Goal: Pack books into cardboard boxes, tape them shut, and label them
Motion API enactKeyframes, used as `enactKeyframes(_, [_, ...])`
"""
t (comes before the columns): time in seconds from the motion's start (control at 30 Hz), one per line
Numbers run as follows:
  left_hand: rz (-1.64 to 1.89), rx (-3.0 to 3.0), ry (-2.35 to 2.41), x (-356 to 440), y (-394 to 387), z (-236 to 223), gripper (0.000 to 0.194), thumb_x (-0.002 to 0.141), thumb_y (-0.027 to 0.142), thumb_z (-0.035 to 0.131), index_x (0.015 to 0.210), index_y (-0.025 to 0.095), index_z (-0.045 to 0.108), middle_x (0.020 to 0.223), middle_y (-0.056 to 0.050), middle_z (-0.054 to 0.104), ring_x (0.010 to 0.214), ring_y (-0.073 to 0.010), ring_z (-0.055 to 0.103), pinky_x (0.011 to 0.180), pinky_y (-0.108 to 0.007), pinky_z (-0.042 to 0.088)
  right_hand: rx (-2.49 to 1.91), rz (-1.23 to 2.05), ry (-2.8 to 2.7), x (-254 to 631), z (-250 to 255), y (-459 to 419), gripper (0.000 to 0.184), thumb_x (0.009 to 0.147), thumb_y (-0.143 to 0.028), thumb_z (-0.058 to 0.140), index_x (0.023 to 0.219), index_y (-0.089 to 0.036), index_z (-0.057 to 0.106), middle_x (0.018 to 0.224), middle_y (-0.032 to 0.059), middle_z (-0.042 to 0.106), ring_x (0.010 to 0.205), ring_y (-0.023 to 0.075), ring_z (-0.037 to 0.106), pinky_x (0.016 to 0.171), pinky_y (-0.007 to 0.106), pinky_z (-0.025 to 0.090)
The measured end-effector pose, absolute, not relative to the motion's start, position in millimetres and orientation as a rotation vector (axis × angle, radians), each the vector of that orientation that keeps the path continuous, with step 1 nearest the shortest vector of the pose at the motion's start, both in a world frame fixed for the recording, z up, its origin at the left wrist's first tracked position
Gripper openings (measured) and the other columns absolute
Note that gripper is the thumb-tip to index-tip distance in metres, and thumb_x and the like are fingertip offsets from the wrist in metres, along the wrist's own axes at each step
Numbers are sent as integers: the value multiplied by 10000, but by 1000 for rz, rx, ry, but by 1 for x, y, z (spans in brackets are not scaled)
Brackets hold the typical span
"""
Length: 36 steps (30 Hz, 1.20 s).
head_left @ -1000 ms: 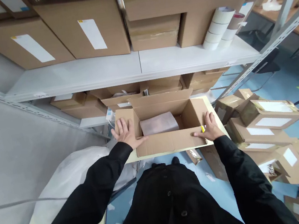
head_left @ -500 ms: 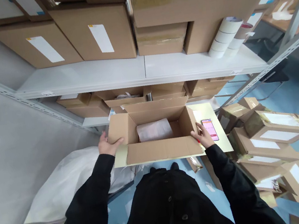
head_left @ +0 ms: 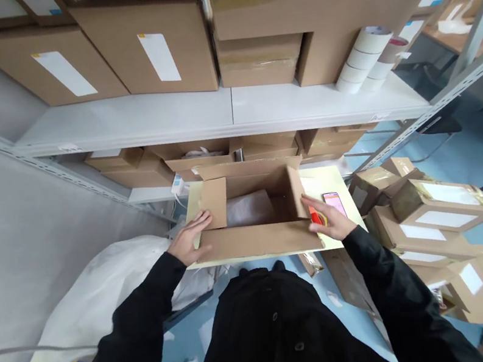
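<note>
An open cardboard box point(head_left: 261, 241) sits on a pale yellow tabletop, its long near flap folded out toward me. Inside, on the left, lies a white wrapped packet point(head_left: 250, 209), partly covered by the box's left flap point(head_left: 216, 202). With fingers stretched, my left hand point(head_left: 192, 238) rests against that left flap and the near left corner. My right hand point(head_left: 329, 219) is spread at the box's right side, fingertips at the right flap point(head_left: 298, 193). Between this hand and the box shows a red and yellow object point(head_left: 318, 217), partly hidden. A phone point(head_left: 334, 202) with a lit pink screen lies just beyond the hand.
Ahead, a grey metal shelf point(head_left: 156, 112) holds large cartons and white tape rolls point(head_left: 362, 59). Several taped parcels point(head_left: 444, 202) are piled on the floor at right. A large white bag point(head_left: 111, 289) stands at left.
The box's left flap has folded inward over part of the packet, and the right flap stands more upright. Both hands have opened and shifted along the sides; the red and yellow object shows more.
</note>
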<state>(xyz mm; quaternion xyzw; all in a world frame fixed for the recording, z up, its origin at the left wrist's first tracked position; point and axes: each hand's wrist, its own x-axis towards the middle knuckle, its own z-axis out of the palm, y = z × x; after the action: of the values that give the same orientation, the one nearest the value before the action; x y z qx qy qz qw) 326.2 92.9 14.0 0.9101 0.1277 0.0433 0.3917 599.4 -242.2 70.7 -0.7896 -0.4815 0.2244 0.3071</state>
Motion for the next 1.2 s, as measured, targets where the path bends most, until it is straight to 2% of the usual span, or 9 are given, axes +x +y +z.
enactKeyframes(0.2, [-181, 2570, 176, 307, 101, 10, 1242, 370, 583, 762, 1450, 175, 305, 1507, -146, 266, 1407, -352, 197, 1145, -498, 107, -2250, 808, -1598, 610, 70, -263, 839, 675, -118, 542, 1465, -203, 274, 1551, 109, 155, 1421, 314, 118, 1107, 545, 247])
enactKeyframes(0.37, [109, 2384, 331, 321, 104, -14, 516, 749, 435, 490, 1193, 207, 620, 1377, -80, 508, 1301, -222, 443, 1102, -339, 327, -2209, 685, -1492, 615, 57, -254, 571, 765, -228, 568, 1329, -162, 510, 1516, 139, 276, 1397, 281, 265, 1097, 467, 319])
enactKeyframes(0.43, [271, 2260, 487, 331, 102, -26, 381, 791, 434, 434, 954, 222, 706, 1192, -84, 653, 1155, -220, 581, 1020, -333, 434, -2137, 625, -1315, 617, 50, -245, 339, 833, -346, 531, 1079, -162, 674, 1413, 156, 451, 1327, 281, 404, 1066, 445, 373])
enactKeyframes(0.53, [526, 1992, 796, 347, 93, -40, 321, 741, 469, 518, 823, 203, 678, 976, -93, 722, 951, -228, 672, 910, -358, 519, -2072, 445, -912, 615, 36, -231, 341, 774, -500, 598, 761, -168, 673, 1145, 165, 647, 1190, 318, 545, 1006, 477, 428])
enactKeyframes(0.7, [714, 1579, 920, 362, 84, -43, 538, 628, 421, 666, 1073, 139, 556, 1021, -134, 679, 930, -216, 674, 798, -340, 563, -1877, 389, -357, 610, 22, -219, 641, 541, -480, 794, 1066, -182, 581, 1113, 127, 633, 976, 273, 655, 885, 477, 513])
enactKeyframes(0.83, [597, 1709, 904, 368, 92, -32, 588, 633, 393, 671, 1143, 133, 540, 1195, -177, 567, 957, -241, 659, 719, -344, 573, -1867, 471, -323, 617, 20, -219, 616, 490, -444, 819, 991, -170, 587, 934, 78, 645, 886, 230, 651, 846, 445, 527])
enactKeyframes(0.97, [456, 1963, 950, 387, 95, -17, 726, 713, 363, 631, 1346, 94, 400, 1364, -223, 441, 1183, -291, 541, 996, -421, 449, -1968, 600, -366, 634, 24, -221, 713, 512, -446, 809, 1121, -174, 558, 896, 62, 626, 798, 210, 643, 790, 443, 540])
enactKeyframes(1.07, [279, 2030, 992, 403, 95, -11, 761, 776, 368, 595, 1398, 34, 312, 1390, -241, 436, 1293, -311, 436, 1085, -415, 347, -2131, 684, -527, 652, 36, -216, 1021, 462, -422, 840, 1354, -199, 399, 1089, 136, 605, 960, 283, 624, 854, 502, 506])
enactKeyframes(1.2, [212, 2049, 1027, 406, 99, -16, 813, 761, 380, 630, 1415, 38, 291, 1336, -215, 513, 1225, -304, 512, 1038, -387, 398, -2223, 580, -971, 681, 61, -186, 1239, 465, -420, 847, 1482, -250, 160, 1479, 185, 306, 1354, 360, 313, 1023, 540, 362])
